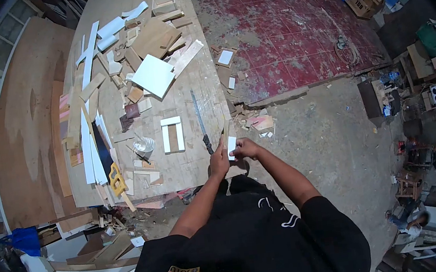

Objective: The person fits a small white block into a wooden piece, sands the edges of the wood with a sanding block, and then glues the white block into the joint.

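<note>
My left hand [219,161] and my right hand [246,149] meet at the near right corner of the plywood workbench [189,169]. Together they hold a small wooden piece with a white face [229,141], standing roughly upright between the fingers. A long narrow saw blade with a dark handle [199,121] lies on the bench just left of my hands, apart from them. A white three-sided frame [172,135] lies flat a little farther left.
Offcuts, white strips and a white square board [153,75] cover the far half of the bench. A yellow-handled saw [117,181] lies at the near left edge. Scrap wood is piled below the bench. Red painted floor [291,25] and clutter lie to the right.
</note>
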{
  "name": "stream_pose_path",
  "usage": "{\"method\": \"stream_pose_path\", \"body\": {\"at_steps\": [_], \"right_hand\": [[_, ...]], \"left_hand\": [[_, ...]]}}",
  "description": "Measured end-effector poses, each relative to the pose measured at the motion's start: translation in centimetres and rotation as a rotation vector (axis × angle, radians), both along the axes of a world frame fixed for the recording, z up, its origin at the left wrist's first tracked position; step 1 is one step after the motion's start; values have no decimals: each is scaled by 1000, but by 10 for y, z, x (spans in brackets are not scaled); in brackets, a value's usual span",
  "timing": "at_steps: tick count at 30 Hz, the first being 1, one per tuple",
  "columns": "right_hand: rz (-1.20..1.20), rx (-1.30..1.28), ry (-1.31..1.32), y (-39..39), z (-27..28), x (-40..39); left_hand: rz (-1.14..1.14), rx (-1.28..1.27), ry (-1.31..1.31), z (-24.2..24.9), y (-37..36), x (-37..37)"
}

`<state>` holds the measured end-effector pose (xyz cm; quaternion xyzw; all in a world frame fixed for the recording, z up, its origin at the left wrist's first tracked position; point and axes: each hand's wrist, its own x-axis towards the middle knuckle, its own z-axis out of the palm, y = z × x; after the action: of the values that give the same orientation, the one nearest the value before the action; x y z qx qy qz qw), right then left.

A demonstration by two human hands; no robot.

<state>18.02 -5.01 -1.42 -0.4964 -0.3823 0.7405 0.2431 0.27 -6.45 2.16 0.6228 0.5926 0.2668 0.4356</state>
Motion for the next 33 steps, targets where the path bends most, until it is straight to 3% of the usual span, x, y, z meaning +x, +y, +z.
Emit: {"method": "stream_pose_path", "body": {"at_steps": [3,6,12,16,18,20,22,24,26,28,30,32,33], "right_hand": [[-282,-106,-51,23,-1,2],[-641,-175,94,32,-5,5],[-925,-238,248,-9,2,-33],[-833,-285,213,-51,3,-47],[-632,-300,150,-70,7,-43],[-699,-363,216,-69,8,-41],[-351,-304,40,-53,4,-20],[-221,-157,-15,-23,-14,-9],[-313,-152,-23,10,-13,3],[-496,-108,-77,39,-8,10],[-761,-72,141,61,-1,20],[-880,-3,246,78,5,24],[-958,-10,316,80,21,22]], "left_hand": [[-45,-24,36,11,4,-5],[-39,-26,13,16,1,3],[-25,-3,5,13,3,2],[-34,-109,75,15,3,3],[-20,-18,37,7,2,3],[-17,18,28,7,2,2],[-22,24,28,7,0,5],[-26,46,41,8,1,5],[-43,21,48,8,2,0],[-75,-228,153,22,5,1],[-70,-98,90,20,1,5],[-86,115,34,10,0,6],[-88,74,41,7,2,5]]}}
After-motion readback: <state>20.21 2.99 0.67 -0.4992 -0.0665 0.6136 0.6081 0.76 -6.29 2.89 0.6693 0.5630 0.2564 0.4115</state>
